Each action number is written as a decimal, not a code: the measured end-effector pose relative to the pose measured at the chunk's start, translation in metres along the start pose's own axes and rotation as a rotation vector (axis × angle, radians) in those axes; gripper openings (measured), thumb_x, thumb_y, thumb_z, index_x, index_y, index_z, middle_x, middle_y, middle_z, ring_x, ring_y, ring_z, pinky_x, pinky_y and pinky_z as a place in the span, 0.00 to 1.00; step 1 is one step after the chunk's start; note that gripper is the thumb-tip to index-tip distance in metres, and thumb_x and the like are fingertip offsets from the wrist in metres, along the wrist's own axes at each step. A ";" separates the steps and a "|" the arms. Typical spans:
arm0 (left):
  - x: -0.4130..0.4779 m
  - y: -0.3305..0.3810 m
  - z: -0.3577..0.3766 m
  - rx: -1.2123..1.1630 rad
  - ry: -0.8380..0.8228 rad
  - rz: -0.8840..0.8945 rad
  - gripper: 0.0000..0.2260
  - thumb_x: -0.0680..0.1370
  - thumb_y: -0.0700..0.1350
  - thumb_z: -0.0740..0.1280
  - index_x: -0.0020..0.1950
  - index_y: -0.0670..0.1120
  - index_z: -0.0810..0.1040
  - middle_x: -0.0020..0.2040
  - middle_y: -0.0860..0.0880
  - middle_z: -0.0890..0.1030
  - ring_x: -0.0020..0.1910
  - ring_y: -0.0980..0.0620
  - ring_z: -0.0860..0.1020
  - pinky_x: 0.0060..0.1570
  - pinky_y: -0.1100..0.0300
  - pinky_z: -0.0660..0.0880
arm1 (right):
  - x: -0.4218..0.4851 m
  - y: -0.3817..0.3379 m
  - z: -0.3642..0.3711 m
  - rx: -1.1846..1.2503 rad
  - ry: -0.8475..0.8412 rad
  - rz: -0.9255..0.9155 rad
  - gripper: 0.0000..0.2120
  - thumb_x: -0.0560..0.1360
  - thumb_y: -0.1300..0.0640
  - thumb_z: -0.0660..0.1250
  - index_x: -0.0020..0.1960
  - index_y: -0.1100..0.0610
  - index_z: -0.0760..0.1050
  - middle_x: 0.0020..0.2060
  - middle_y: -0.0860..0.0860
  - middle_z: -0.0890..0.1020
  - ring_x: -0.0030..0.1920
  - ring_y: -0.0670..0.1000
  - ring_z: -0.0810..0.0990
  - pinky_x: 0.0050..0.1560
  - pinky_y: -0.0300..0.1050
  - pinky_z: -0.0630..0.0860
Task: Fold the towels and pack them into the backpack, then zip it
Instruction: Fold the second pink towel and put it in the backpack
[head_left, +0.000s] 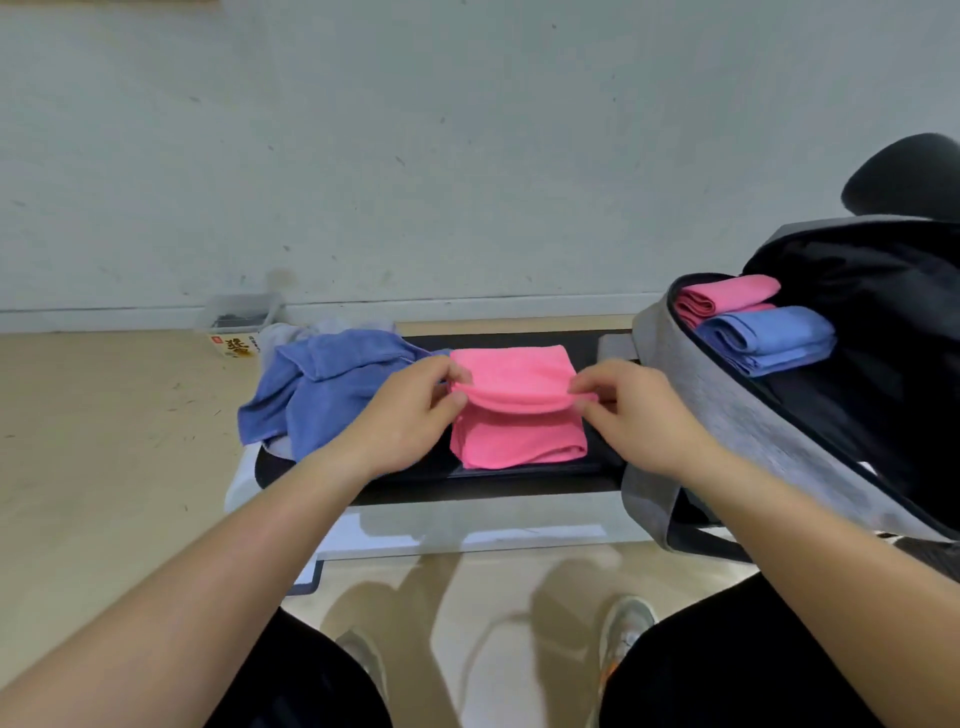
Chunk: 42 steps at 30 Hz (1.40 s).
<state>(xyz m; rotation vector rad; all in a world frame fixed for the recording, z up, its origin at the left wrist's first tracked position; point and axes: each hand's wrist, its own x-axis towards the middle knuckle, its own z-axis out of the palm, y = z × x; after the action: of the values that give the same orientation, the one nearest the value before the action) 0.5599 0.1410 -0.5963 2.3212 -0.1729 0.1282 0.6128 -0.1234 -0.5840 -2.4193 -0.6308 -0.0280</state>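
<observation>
- The person sits at a low table (467, 525) with a dark mat (519, 478) on top, both bare forearms stretched forward over it.
- A pink towel (514, 441) lies in the middle of the mat, already doubled over into a neat block.
- The left hand (410, 415) pinches the left end of the towel's upper fold between thumb and fingertips; the fold is lifted slightly off the layers below.
- The right hand (634, 410) pinches the right end of that same fold the same way, thumb under, fingers on top.
- Just left of the pink towel, touching the left hand's side of the mat, a blue towel (322, 389) sits in a loose, rumpled heap, partly hanging over the table's left edge, with some pale grey cloth (283, 338) showing behind it.
- At the right end of the table stands a grey backpack (727, 415), its main compartment unzipped wide and the dark lining showing.
- Inside the backpack lie a folded pink towel (727, 296) and, just in front of it and touching it, a folded blue towel (769, 338).
- On the floor behind the table, by the wall, rests a small clear box (239, 322) with a printed label.
- Black trousers and two light shoes (623, 629) show at the bottom, under the table's near edge.
</observation>
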 end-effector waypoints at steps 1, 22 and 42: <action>-0.005 -0.003 0.004 -0.005 -0.021 0.004 0.05 0.80 0.43 0.65 0.55 0.50 0.77 0.56 0.52 0.81 0.53 0.52 0.80 0.57 0.53 0.76 | -0.004 0.003 0.002 -0.018 -0.007 -0.018 0.07 0.77 0.60 0.69 0.53 0.57 0.83 0.52 0.50 0.83 0.50 0.49 0.81 0.57 0.45 0.78; 0.011 0.018 0.023 0.551 0.156 0.117 0.11 0.78 0.56 0.60 0.46 0.54 0.81 0.51 0.58 0.80 0.50 0.55 0.73 0.44 0.54 0.75 | 0.009 0.006 0.022 -0.322 0.122 -0.164 0.12 0.78 0.50 0.62 0.43 0.54 0.80 0.49 0.47 0.78 0.48 0.51 0.75 0.46 0.50 0.76; 0.048 0.002 0.069 0.704 -0.271 -0.127 0.28 0.84 0.55 0.43 0.81 0.46 0.40 0.81 0.48 0.39 0.80 0.50 0.39 0.77 0.47 0.38 | 0.043 0.019 0.056 -0.514 -0.443 -0.024 0.32 0.82 0.40 0.39 0.80 0.54 0.34 0.79 0.49 0.35 0.78 0.46 0.33 0.78 0.55 0.36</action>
<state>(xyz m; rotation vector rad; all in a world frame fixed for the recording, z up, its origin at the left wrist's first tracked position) 0.6096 0.0850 -0.6348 3.0394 -0.1259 -0.2300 0.6519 -0.0853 -0.6319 -2.9427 -0.9419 0.3904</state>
